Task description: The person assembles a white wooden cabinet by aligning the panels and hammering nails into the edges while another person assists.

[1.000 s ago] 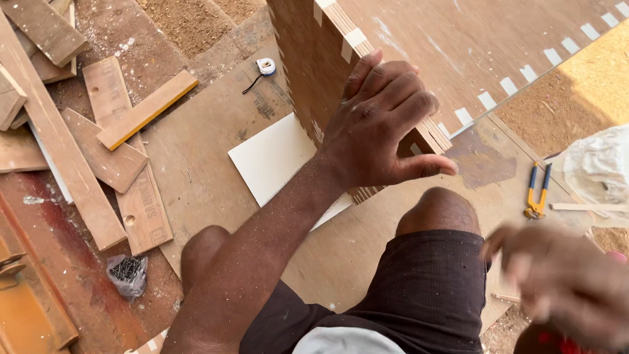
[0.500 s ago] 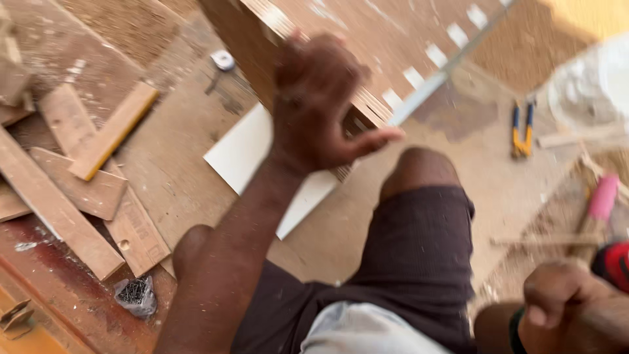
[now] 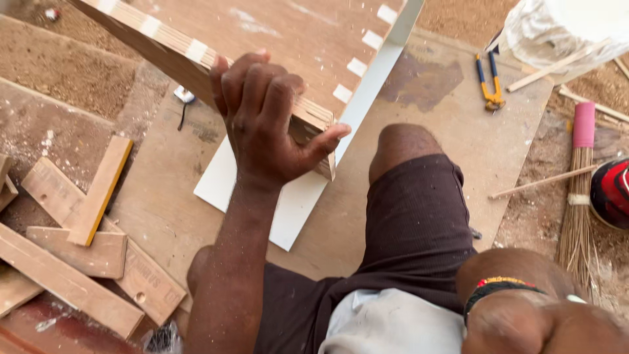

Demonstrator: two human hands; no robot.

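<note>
Bare board [image 3: 452, 131] lies open rightward up to pliers [image 3: 490, 82]; wood offcuts [image 3: 98, 190] crowd left.

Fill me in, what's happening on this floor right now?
A person sits on a plywood sheet on the ground. Their left hand grips the corner of a wooden panel with pale edge strips, holding it tilted up over a white board. The right hand, with a beaded wristband, is close to the camera and blurred; it seems empty. Wood offcuts lie to the left, pliers and a broom to the right.
</note>
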